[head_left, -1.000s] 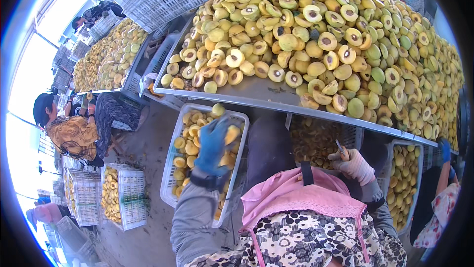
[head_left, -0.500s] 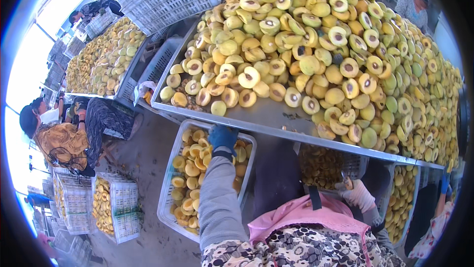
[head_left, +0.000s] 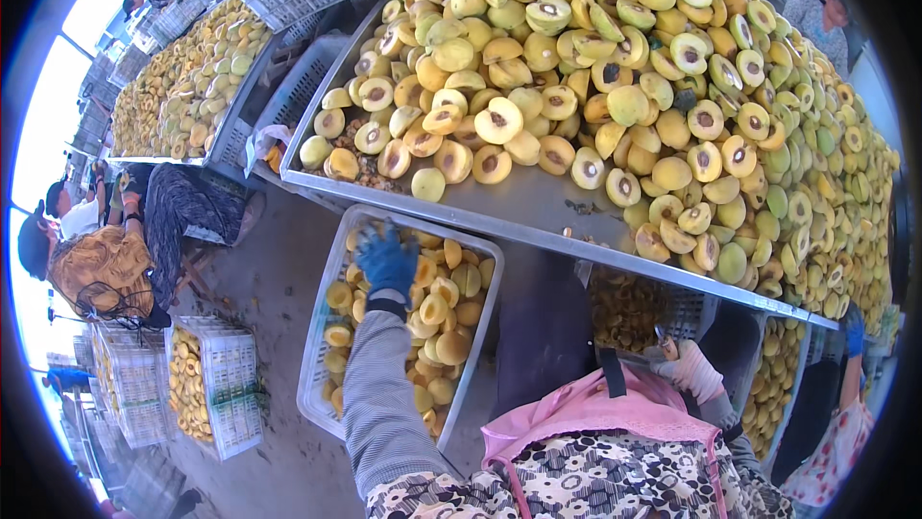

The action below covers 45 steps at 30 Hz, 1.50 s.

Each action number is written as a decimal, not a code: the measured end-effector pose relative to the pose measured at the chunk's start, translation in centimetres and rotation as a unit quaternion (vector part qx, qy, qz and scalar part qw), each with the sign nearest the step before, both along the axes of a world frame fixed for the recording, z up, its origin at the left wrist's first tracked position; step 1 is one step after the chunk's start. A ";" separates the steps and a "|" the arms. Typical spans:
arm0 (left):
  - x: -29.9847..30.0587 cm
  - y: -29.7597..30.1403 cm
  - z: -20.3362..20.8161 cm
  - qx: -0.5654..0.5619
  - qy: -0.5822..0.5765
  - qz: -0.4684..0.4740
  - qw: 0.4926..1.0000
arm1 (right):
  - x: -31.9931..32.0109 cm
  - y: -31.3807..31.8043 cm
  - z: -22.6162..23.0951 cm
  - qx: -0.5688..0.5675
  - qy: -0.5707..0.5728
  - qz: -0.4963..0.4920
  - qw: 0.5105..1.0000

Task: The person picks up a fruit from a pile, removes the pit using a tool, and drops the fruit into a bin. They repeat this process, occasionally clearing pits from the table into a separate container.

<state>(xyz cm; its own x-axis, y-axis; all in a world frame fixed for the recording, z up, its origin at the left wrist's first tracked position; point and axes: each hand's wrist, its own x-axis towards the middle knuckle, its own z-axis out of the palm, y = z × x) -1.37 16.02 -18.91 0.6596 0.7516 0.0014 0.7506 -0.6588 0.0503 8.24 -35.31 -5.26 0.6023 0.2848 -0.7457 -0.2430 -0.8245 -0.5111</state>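
Note:
My left hand (head_left: 386, 258), in a blue glove, is over a white plastic crate (head_left: 309, 365) of pitted yellow peach halves (head_left: 444, 303). Its fingers look spread, and I see nothing held in them. Close to my lap, my right hand (head_left: 693, 371) wears a pale glove and is closed around a small metal-tipped hand tool (head_left: 665, 339); the exact kind is too small to make out. In front of me is a metal-edged table (head_left: 538, 194) heaped with halved peaches (head_left: 624, 101), many with the stone still in the cut face.
Under the table edge sits a crate of dark peach stones or scraps (head_left: 624, 313). Another crate of halves (head_left: 776, 375) stands at right, beside a co-worker's blue-gloved hand (head_left: 854, 332). At left are stacked crates (head_left: 226, 385), a seated person (head_left: 101, 269) and a second fruit heap (head_left: 187, 87).
My left hand has moved left, from the crate's far rim to over the fruit, and its fingers have spread. My right hand stays near my lap with the tool. The view has shifted slightly.

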 end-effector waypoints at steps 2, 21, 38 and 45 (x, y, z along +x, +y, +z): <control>0.0 -3.5 -1.4 -0.004 0.012 -0.048 0.999 | 0.0 0.6 0.3 0.006 -0.006 0.011 1.000; -1.1 -14.0 -0.4 -0.065 0.001 -0.261 0.963 | -0.5 -0.4 -0.8 0.098 -0.038 0.054 0.993; 13.7 -28.2 17.8 -0.113 -0.209 -0.403 0.884 | -1.6 -8.2 -0.5 0.111 -0.128 0.020 0.985; 18.9 -31.1 15.5 -0.218 -0.042 -0.386 0.895 | -1.7 -9.0 0.0 0.138 -0.088 0.001 0.987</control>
